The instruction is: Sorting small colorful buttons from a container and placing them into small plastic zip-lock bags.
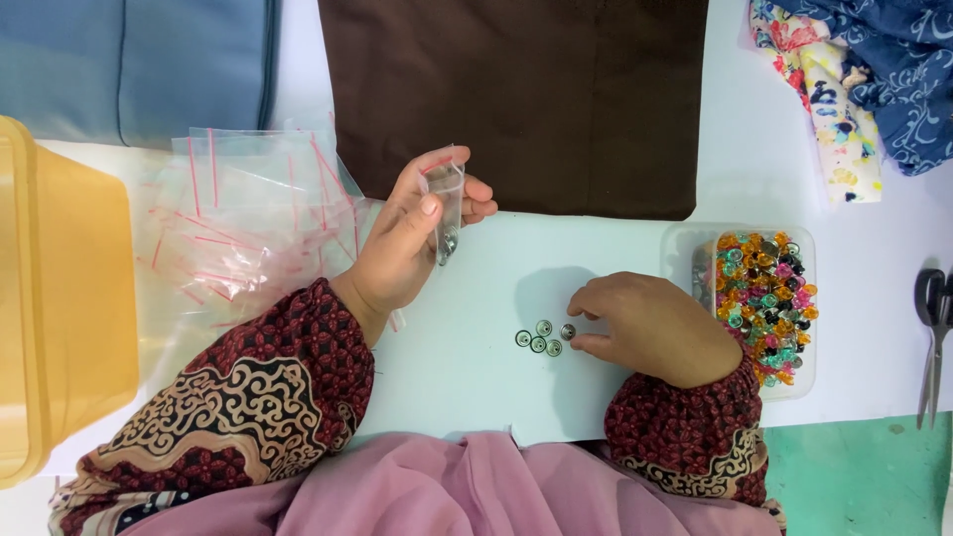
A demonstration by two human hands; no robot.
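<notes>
My left hand holds a small clear zip bag upright above the white table; a few small metal pieces sit in its bottom. My right hand rests on the table with its fingertips pinching one round metal snap button. Three more snap buttons lie in a cluster just left of it. A clear plastic tray full of colourful and metallic buttons stands right behind my right hand.
A heap of clear zip bags with red strips lies left of my left hand. A yellow plastic tub fills the left edge. Brown cloth lies at the back, patterned fabrics at the back right, scissors at the right edge.
</notes>
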